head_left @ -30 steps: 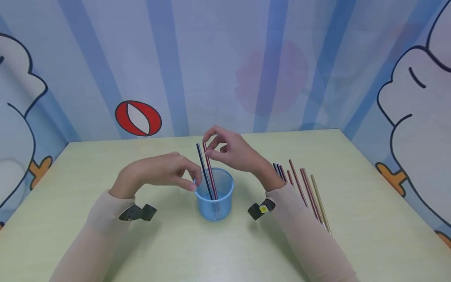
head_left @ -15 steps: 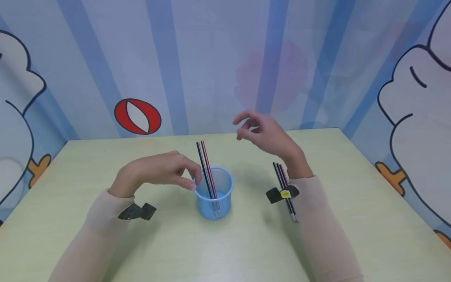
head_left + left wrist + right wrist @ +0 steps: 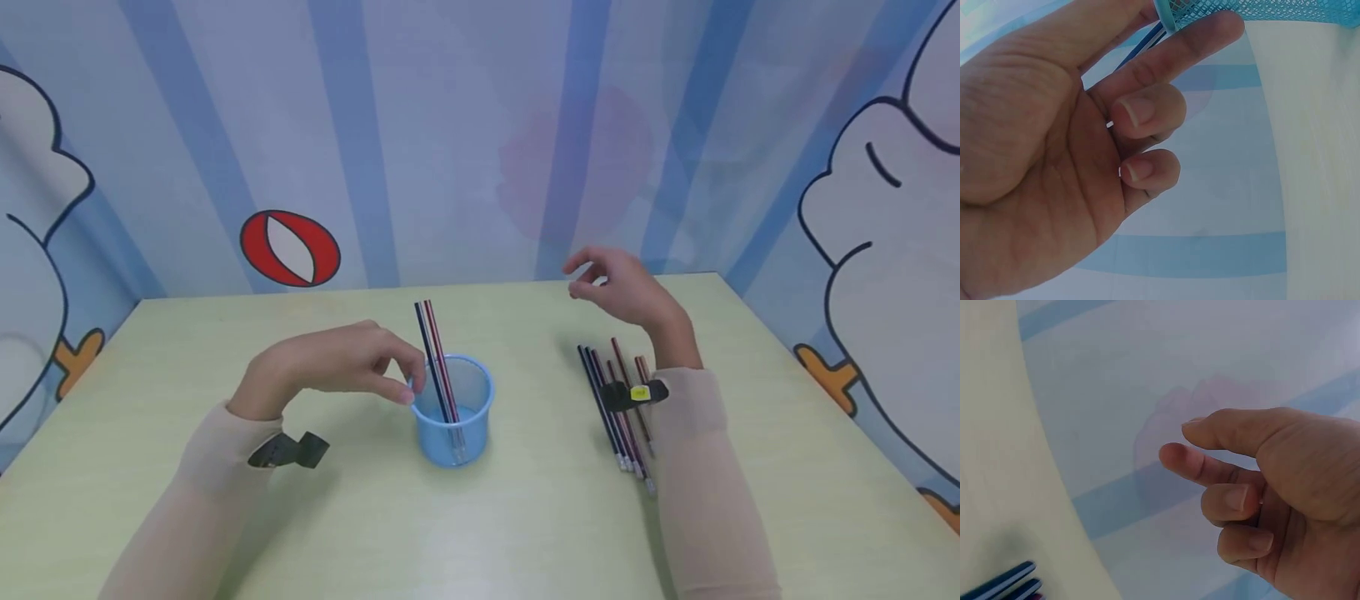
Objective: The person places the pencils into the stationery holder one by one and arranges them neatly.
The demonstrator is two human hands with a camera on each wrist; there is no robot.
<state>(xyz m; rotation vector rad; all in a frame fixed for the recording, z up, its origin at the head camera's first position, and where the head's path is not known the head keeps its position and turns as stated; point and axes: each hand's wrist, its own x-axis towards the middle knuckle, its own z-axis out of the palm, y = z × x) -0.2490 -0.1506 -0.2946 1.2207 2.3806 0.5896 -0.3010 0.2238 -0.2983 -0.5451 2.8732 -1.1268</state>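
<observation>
Our left hand pinches the blue cup. Our right hand hovers free, fingers loose, near the pencils.

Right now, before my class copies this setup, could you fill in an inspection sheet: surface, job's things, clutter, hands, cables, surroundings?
Surface: pale table, no spills seen.
Job's things: blue cup upright, with pencils standing in it, leaning left; loose pencils lie to its right, some hidden by the right sleeve.
Clutter: nothing seen.
Left hand: holds the cup's rim.
Right hand: raised beyond the loose pencils, holding nothing.
Cables: nothing seen.
Surroundings: blue striped backdrop with a red-and-white oval and cartoon shapes.
</observation>
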